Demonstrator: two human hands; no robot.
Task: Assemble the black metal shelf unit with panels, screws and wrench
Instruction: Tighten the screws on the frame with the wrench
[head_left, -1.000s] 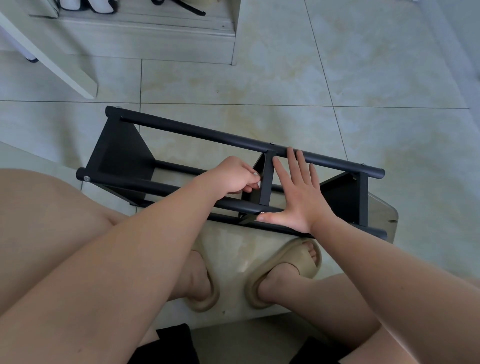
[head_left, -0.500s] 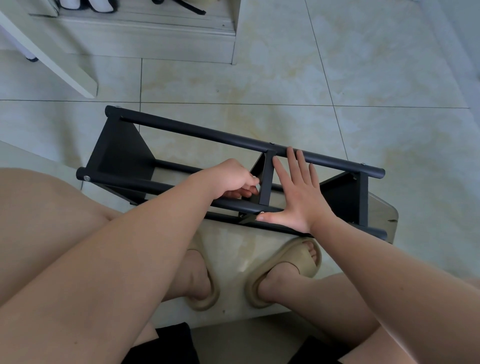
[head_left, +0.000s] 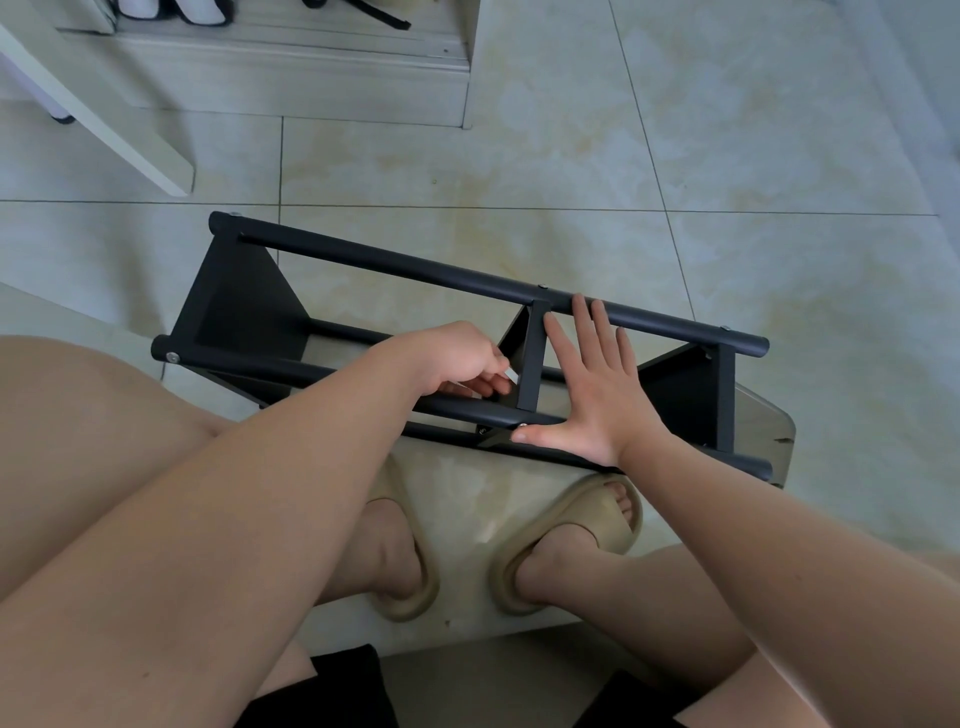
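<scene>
The black metal shelf unit (head_left: 415, 275) lies on its side on the tiled floor (head_left: 727, 156), just in front of the person's sandals (head_left: 597, 514), with its lower rails over a pale board (head_left: 467, 483). The left hand (head_left: 452, 358) reaches over the near rail (head_left: 249, 364), its fingers (head_left: 488, 387) curled and pinching a small silvery tool (head_left: 511, 375), probably the wrench, against the left face of the middle panel (head_left: 532, 358). The right hand (head_left: 597, 400) lies flat and holds nothing: its fingers (head_left: 584, 327) are straight and spread, their tips touch the far rail, and the thumb rests beside a screw head (head_left: 521, 426). The step looks like tightening the middle panel's joint. The tool is held only at the fingertips, so a hard turn could make it slip off the screw, round the head, or drop through the frame. The flat palm braces by pressure alone, so the frame may roll or slide on the smooth tile under torque, and tightening a panel that sits askew would lock it crooked
</scene>
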